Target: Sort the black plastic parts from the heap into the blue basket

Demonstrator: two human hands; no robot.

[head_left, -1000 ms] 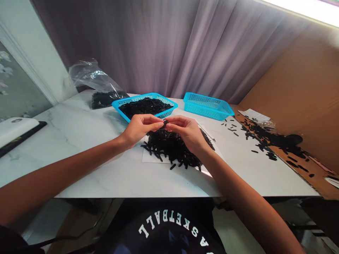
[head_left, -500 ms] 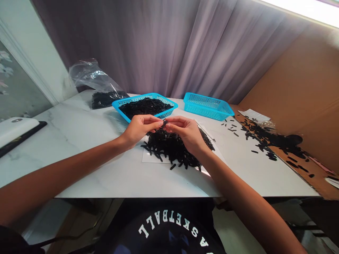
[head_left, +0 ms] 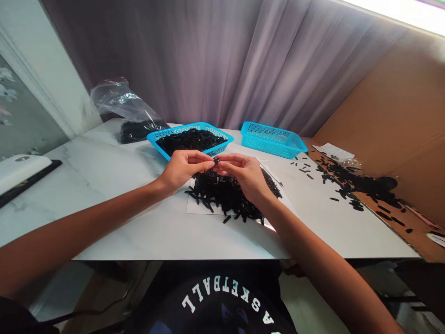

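Between the fingertips of both hands is a small black piece (head_left: 216, 161), mostly covered by the fingers; its exact kind is too small to make out. My left hand (head_left: 186, 168) pinches it from the left, and my right hand (head_left: 245, 174) pinches it from the right. Beneath them a heap of narrow black pieces (head_left: 222, 195) lies on a white sheet (head_left: 196, 207). Just behind the hands stands a blue plastic basket (head_left: 163, 147) filled with similar black pieces.
A second blue basket (head_left: 274, 146) stands at the back right. More black pieces (head_left: 351, 181) are scattered over the table's right side and brown board. At the back left lies a clear plastic bag (head_left: 121, 99) with black contents. A white device (head_left: 24, 167) sits far left.
Both hands stay in nearly the same place, with only slight finger movement around the small black piece. Nothing else has visibly moved.
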